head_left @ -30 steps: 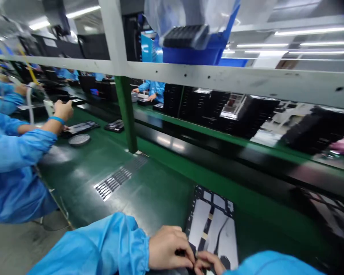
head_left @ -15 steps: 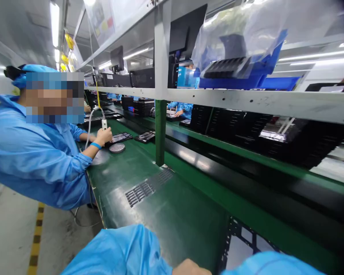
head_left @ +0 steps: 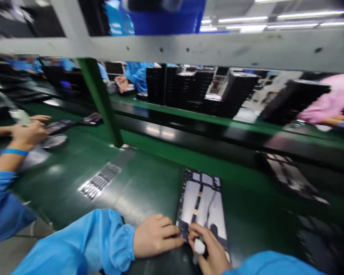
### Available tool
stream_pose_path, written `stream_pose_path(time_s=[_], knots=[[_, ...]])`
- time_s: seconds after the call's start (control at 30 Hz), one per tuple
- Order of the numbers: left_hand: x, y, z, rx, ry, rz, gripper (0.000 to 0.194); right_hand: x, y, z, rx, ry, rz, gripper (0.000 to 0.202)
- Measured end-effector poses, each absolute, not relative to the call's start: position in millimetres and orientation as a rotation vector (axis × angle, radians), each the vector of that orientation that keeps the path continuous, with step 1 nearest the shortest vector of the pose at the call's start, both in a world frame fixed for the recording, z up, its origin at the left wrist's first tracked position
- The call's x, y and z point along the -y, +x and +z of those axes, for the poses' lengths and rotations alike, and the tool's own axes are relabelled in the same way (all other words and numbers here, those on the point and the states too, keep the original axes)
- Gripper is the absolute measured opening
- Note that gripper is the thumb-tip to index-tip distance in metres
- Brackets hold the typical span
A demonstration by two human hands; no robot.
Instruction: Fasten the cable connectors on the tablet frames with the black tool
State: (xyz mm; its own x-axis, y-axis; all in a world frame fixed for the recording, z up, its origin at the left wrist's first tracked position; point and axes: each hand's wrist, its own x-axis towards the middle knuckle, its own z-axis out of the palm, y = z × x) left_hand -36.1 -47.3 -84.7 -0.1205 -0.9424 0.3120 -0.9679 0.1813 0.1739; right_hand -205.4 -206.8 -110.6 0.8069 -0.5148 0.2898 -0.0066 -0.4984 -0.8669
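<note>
An opened tablet, a black frame with silver battery-like panels and a dark strip down the middle, lies on the green bench in front of me. My left hand rests at its lower left corner, fingers stretched out, with nothing visible in them. Over the tablet's lower end, my right hand is closed around a small tool with a white end. Blur and my fingers hide the tool's tip, so its exact kind does not show.
To the left lies a sheet of black strips. A co-worker's hand holds a white tool near a round dish. A green post stands beyond. On the dark conveyor at right sits another device.
My view has swung right and down, bringing both hands and the whole tablet into sight. My right hand, hidden before, now shows with the tool over the tablet.
</note>
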Motion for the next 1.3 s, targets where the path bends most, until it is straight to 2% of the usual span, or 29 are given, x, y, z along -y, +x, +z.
stream_pose_path(time_s=[0.07,0.3,0.4,0.53,0.77,0.93,1.3], knots=[[47,-32,-85,2.112,1.751,0.084,0.03,214,-208,-109,-0.271,-2.049,-0.54,0.047],[45,-29,-100,2.151,1.747,0.158,0.048,212,-203,-98,-0.333,-2.106,-0.554,0.045],[46,-32,-103,2.136,1.749,0.18,0.045,211,-202,-93,-0.328,-2.098,-0.558,0.038],[46,-35,-104,2.074,1.809,0.13,0.048,217,-212,-82,-0.354,-1.989,-0.564,0.016],[47,-39,-93,1.989,1.872,0.022,0.052,212,-239,-87,-0.602,-1.603,-0.484,0.044],[48,-44,-91,1.98,1.869,0.054,0.039,204,-237,-98,-0.658,-1.508,-0.496,0.043],[45,-46,-95,2.003,1.87,0.065,0.035,199,-233,-89,-0.637,-1.733,-0.49,0.042]])
